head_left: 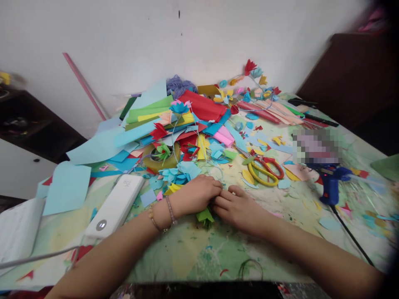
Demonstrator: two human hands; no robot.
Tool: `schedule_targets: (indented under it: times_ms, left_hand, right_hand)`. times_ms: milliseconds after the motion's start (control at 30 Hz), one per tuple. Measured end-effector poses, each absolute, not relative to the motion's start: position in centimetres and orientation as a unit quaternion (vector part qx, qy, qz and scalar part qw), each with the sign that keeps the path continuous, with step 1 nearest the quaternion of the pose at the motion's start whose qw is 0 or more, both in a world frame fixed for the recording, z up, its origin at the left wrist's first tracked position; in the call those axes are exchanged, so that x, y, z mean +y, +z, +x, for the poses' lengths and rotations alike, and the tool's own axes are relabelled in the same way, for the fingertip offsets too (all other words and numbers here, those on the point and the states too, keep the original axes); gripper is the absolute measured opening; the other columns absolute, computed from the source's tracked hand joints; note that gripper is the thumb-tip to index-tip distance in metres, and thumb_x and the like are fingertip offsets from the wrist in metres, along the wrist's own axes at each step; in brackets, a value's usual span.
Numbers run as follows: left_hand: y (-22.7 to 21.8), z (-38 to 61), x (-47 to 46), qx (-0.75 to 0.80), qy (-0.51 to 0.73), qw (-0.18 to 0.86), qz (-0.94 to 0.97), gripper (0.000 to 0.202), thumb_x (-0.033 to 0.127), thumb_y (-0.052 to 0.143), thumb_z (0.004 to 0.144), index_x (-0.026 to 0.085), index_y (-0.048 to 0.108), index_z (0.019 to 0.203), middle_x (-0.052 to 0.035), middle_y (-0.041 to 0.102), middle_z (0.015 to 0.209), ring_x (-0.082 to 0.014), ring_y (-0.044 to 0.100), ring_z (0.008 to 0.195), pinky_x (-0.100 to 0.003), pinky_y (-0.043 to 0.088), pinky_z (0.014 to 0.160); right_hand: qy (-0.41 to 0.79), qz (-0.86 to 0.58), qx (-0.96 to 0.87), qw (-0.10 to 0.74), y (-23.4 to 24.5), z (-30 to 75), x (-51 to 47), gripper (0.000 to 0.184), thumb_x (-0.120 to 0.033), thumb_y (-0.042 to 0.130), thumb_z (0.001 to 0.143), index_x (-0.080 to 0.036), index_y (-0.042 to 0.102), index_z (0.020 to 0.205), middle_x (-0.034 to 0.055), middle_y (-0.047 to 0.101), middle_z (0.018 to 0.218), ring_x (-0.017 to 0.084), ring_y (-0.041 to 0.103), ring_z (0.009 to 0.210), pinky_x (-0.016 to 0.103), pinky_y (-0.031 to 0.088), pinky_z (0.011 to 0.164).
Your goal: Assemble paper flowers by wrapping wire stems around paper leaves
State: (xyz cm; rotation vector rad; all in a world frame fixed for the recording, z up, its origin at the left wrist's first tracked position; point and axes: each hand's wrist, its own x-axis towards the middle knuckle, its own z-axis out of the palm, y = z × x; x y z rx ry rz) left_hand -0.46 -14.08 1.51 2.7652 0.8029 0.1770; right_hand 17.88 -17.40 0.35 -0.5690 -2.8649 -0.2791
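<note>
My left hand (196,194) and my right hand (238,207) meet fingertip to fingertip on the table (199,253), both with fingers curled closed. A folded green paper piece (205,216) pokes out under them, and both hands seem to pinch it. Bracelets circle my left wrist. Just beyond the hands lie blue and yellow paper flowers (177,176). Scissors with yellow and red handles (264,168) lie a little past my right hand.
A heap of coloured paper sheets and scraps (174,120) fills the far half of the table. A white power bank (115,205) lies left, a tape roll (160,160) behind it, a blue glue gun (330,182) with its cord right. Dark cabinets stand on both sides.
</note>
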Motion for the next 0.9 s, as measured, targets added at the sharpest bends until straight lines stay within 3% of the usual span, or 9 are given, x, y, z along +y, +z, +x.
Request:
schedule_targets:
  times_ms: [300,433,667,733,900]
  left_hand:
    - [2.0,-1.0,-13.8,0.255,0.055,0.141,0.955,0.012,0.011,0.053,0.084,0.014,0.063,0.078,-0.0040,0.062,0.081,-0.0178,0.056,0.079,-0.030,0.041,0.073]
    - [2.4,-1.1,-13.9,0.264,0.054,0.151,0.951,0.012,0.009,0.053,0.084,0.014,0.064,0.083,-0.0053,0.063,0.088,-0.0184,0.057,0.085,-0.031,0.043,0.079]
    - [3.2,-1.1,-14.0,0.283,0.085,0.148,0.944,0.015,0.013,0.053,0.085,0.016,0.065,0.094,-0.0061,0.062,0.100,-0.0197,0.056,0.093,-0.033,0.042,0.084]
    - [3.7,-1.1,-14.0,0.289,0.093,0.143,0.942,0.018,0.012,0.052,0.086,0.017,0.065,0.097,-0.0063,0.062,0.101,-0.0196,0.056,0.094,-0.034,0.042,0.085]
    - [5.4,-1.2,-14.2,0.311,0.134,0.135,0.931,0.019,0.016,0.050,0.089,0.016,0.063,0.102,-0.0078,0.062,0.103,-0.0200,0.055,0.095,-0.035,0.043,0.086]
  right_hand:
    - [-0.093,-0.198,-0.973,0.069,0.2,18.4,-17.1,0.006,-0.018,0.052,0.089,-0.020,0.057,0.091,0.0000,0.060,0.087,0.018,0.048,0.084,0.035,0.032,0.080]
    - [-0.109,-0.199,-0.970,0.083,-0.4,18.5,-17.0,0.007,-0.018,0.050,0.089,-0.020,0.057,0.089,-0.0004,0.060,0.084,0.016,0.048,0.081,0.035,0.031,0.080]
    - [-0.135,-0.116,-0.960,0.214,1.3,19.7,-16.8,0.014,-0.016,0.046,0.089,-0.021,0.058,0.085,-0.0009,0.064,0.083,0.014,0.051,0.077,0.034,0.035,0.079]
    - [-0.076,-0.077,-0.954,0.280,2.3,20.2,-17.2,0.013,-0.014,0.044,0.087,-0.020,0.056,0.087,0.0010,0.065,0.084,0.015,0.053,0.076,0.035,0.038,0.076]
    - [0.272,-0.123,-0.817,0.494,3.6,21.2,-18.0,0.009,-0.018,0.041,0.087,-0.023,0.049,0.086,0.0026,0.059,0.072,0.017,0.054,0.066,0.038,0.043,0.066]
